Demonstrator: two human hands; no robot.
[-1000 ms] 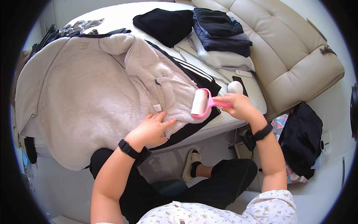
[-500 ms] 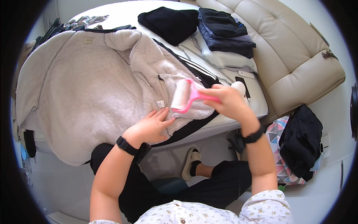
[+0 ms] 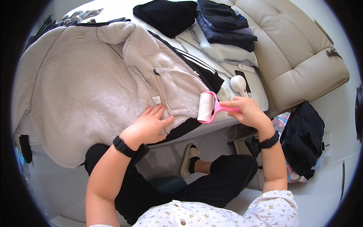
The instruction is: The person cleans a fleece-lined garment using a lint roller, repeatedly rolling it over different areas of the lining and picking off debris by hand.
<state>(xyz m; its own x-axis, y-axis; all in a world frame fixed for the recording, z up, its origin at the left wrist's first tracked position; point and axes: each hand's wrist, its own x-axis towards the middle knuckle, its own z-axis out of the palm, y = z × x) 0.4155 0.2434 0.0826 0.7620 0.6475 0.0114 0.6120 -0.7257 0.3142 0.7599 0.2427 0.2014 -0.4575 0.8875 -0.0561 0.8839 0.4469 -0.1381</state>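
Right grip (image 3: pixel 247 112): closed round the handle of pink lint roller (image 3: pixel 217 108), white cylinder (image 3: pixel 205 107) to its left | left grip (image 3: pixel 148 126): fingers spread on fleece-lined garment (image 3: pixel 87 87), white label (image 3: pixel 156 100) just beyond it | white round-headed device (image 3: pixel 238 82): just beyond right grip

The right hand (image 3: pixel 248 113) grips a pink roller (image 3: pixel 206 107) at the edge of a beige fleece (image 3: pixel 87 90); the left hand (image 3: pixel 146 125) rests on the fleece, fingers spread. Folded clothes (image 3: pixel 227 32) and a remote (image 3: pixel 246 68) lie beyond.
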